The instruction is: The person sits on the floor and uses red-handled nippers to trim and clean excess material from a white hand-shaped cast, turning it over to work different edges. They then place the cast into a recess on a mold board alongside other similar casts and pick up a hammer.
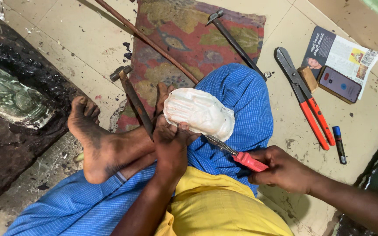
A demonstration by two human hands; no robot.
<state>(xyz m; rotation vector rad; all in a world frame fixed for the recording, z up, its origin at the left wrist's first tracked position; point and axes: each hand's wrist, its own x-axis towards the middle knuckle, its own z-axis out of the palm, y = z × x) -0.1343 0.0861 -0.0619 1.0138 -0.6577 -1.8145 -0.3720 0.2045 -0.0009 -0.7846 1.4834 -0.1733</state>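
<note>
Our left hand [170, 146] closes its fingers on the white hand-shaped metal piece [199, 112] over our lap, while our right hand [281, 169] grips the red-handled file [237, 156] beneath it.

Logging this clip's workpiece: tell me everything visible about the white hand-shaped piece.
The white hand-shaped piece is a pale, glossy relief that looks like thin embossed metal or plaster; which one is unclear. Raised fingers run across its face, and its outline is rounded and irregular. It is tilted, face up, over the blue checked cloth on the lap. The left hand grips its lower edge. The red-handled tool in the right hand meets that edge from below.
</note>
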